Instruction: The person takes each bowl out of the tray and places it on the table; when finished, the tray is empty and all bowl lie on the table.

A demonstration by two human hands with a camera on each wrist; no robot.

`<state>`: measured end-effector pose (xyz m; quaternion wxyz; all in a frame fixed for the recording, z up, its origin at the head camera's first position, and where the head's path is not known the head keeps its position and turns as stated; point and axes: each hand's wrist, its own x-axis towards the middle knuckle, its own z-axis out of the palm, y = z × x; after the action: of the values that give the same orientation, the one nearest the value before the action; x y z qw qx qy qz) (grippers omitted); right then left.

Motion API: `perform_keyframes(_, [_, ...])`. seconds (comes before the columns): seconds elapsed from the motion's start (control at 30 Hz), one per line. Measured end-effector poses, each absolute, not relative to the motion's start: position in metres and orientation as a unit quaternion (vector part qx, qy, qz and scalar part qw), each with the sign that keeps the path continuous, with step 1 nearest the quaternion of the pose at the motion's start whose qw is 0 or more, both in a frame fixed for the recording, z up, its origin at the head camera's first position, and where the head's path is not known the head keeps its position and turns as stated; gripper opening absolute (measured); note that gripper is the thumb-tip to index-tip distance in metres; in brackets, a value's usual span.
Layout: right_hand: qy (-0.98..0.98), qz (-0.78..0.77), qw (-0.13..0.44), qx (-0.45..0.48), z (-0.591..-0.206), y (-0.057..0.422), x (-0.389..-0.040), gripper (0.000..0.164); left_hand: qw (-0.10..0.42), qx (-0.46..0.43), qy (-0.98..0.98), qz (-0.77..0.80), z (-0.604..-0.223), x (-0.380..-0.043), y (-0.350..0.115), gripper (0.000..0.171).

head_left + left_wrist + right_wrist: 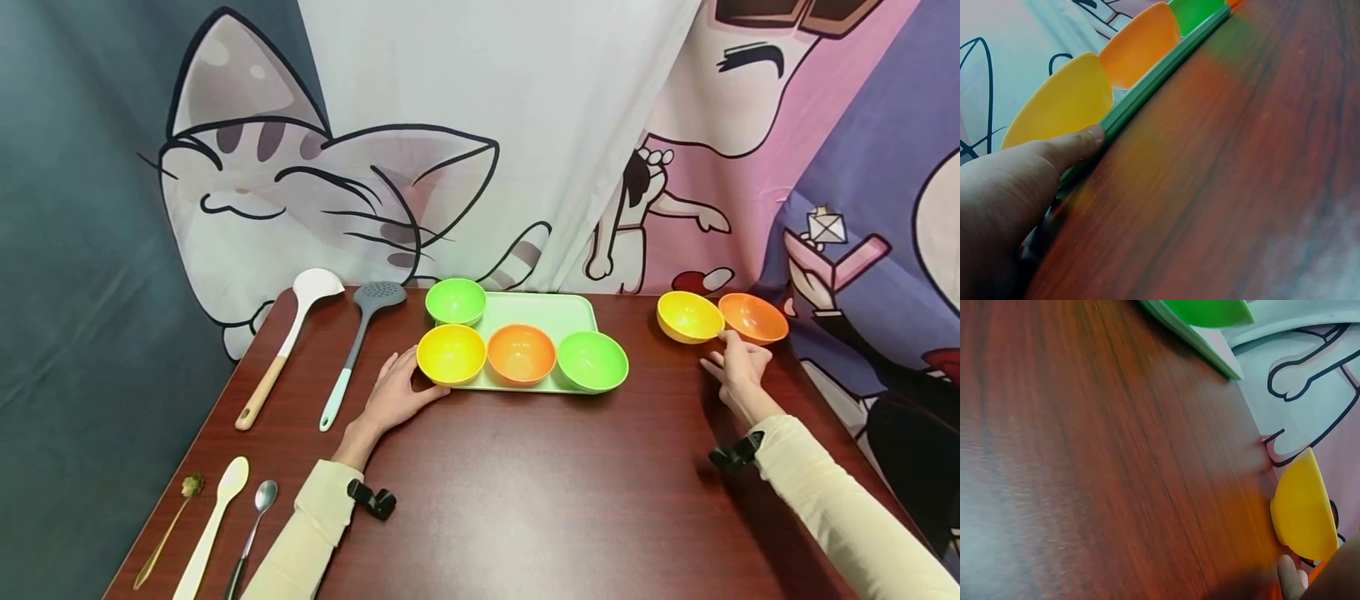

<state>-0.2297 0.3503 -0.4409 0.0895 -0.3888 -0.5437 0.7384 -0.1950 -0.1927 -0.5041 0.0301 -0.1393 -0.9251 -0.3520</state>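
Observation:
A pale green tray holds a yellow bowl, an orange bowl and a green bowl along its front, with another green bowl at its back left. My left hand lies around the front left corner, its straight thumb against the tray edge just below the yellow bowl. Its other fingers are partly hidden. At the right, my right hand has one fingertip at the rim of a second yellow bowl, beside a second orange bowl; its other fingers extend in front.
On the left lie a white ladle with a wooden handle and a grey slotted turner. Nearer are a gold spoon, a cream spoon and a dark-handled metal spoon. A printed curtain hangs behind the table.

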Motion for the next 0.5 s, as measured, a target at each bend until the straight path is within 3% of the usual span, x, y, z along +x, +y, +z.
perform_keyframes(0.27, [-0.55, 0.719, 0.195, -0.377, -0.435, 0.341, -0.219, 0.034, 0.028, -0.14, -0.926, -0.349, -0.503, -0.195, -0.192, 0.087])
perform_keyframes(0.5, [-0.565, 0.707, 0.244, -0.348, -0.425, 0.322, -0.218, 0.031, 0.027, -0.14, -0.926, -0.349, -0.503, -0.195, -0.193, 0.088])
